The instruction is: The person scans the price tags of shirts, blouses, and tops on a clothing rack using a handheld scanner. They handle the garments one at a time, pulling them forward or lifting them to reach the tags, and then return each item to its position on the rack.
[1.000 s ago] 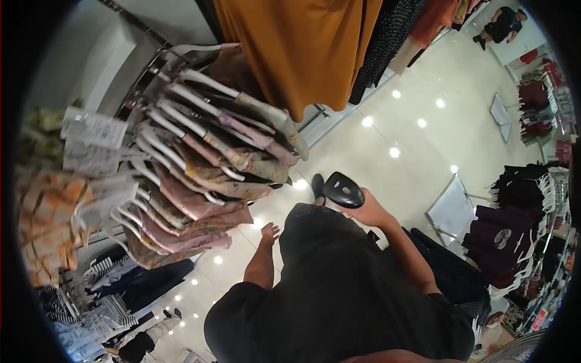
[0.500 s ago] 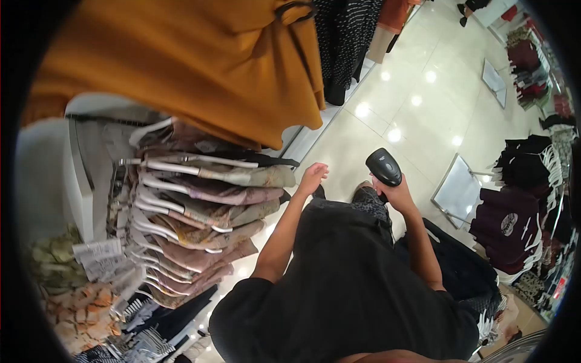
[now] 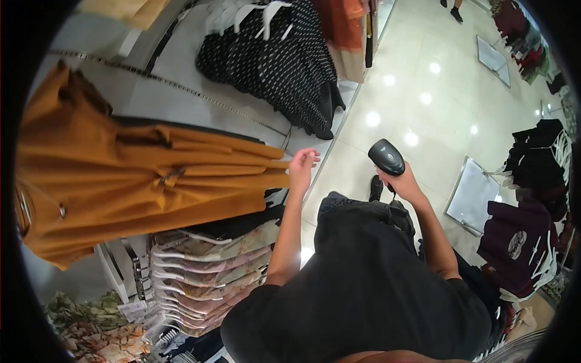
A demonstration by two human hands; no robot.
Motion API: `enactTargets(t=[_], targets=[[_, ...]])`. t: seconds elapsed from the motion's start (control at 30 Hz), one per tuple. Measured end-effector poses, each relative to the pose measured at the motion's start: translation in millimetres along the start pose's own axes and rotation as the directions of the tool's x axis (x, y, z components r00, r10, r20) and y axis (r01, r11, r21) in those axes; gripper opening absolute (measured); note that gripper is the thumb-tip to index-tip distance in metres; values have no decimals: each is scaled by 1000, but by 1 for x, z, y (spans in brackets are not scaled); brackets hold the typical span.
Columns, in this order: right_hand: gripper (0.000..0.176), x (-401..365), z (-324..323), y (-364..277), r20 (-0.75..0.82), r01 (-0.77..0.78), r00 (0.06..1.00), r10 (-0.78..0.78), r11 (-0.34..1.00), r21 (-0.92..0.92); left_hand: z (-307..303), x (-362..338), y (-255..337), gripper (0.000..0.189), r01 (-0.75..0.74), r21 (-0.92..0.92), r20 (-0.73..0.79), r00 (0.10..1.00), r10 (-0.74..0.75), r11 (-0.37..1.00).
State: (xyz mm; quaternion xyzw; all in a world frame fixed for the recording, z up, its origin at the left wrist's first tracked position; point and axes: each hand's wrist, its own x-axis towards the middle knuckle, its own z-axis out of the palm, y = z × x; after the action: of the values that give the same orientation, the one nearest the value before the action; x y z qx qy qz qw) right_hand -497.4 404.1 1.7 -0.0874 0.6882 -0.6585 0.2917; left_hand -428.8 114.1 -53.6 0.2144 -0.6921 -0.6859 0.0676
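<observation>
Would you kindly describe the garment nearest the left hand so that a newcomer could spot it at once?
Clothes hang in rows along the pale wall on the left. Between the black dotted garments above and the floral pieces on white hangers below hangs the mustard-orange garment, its hem beside the left hand. Unlike both neighbours, it is plain and unpatterned, gathered at the waist.

At left, dress [image 3: 151,181] is hung; hangered tops [image 3: 212,266] racked near, beneath it; dotted garments [image 3: 272,60] hung far behind; scanner [image 3: 386,157] held right of dress.
</observation>
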Motion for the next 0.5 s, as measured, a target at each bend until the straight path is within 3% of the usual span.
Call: enactTargets(t=[0.07, 0.1, 0.2, 0.23, 0.4, 0.5], targets=[[14, 16, -22, -9, -25, 33, 999, -34, 999, -13, 26, 20, 32, 18, -87, -6, -9, 996, 87, 996], [15, 23, -32, -18, -9, -35, 999, 35, 999, 0, 37, 29, 47, 18, -96, -28, -19, 995, 96, 995], [16, 47, -49, -33, -29, 31, 999, -31, 999, 24, 63, 59, 77, 18, -134, -57, -16, 991, 133, 989], [17, 57, -56, -33, -21, -10, 1000, 10, 1000, 18, 69, 71, 84, 17, -136, -70, -9, 991, 136, 988], [18, 108, -83, -37, -45, -10, 999, 8, 999, -32, 94, 148, 83, 18, -107, -103, 35, 993, 111, 989], [16, 142, -103, -50, -58, -93, 994, 93, 996, -13, 108, 213, 86, 19, -128, -140, 66, 988, 138, 982]])
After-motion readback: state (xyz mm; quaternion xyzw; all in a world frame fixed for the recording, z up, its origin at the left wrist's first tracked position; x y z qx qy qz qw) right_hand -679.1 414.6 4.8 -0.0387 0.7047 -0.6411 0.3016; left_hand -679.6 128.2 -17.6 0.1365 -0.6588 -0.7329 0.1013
